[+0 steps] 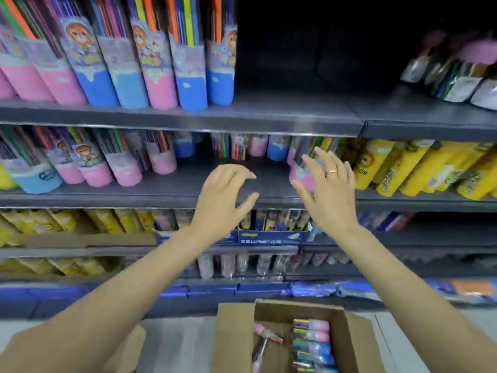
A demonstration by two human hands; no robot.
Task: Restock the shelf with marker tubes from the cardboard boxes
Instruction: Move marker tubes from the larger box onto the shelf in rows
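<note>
The right hand (324, 181), fingers spread, rests against a pink-based marker tube (302, 176) on the middle shelf (172, 193), likely steadying it upright beside the yellow tubes (398, 168). The left hand (226, 195) hovers loosely curled and holds nothing, over the bare gap in the row, probably ready to close it up. Below, the open cardboard box (357, 343) holds more marker tubes lying on their sides, pink and blue ends showing.
</note>
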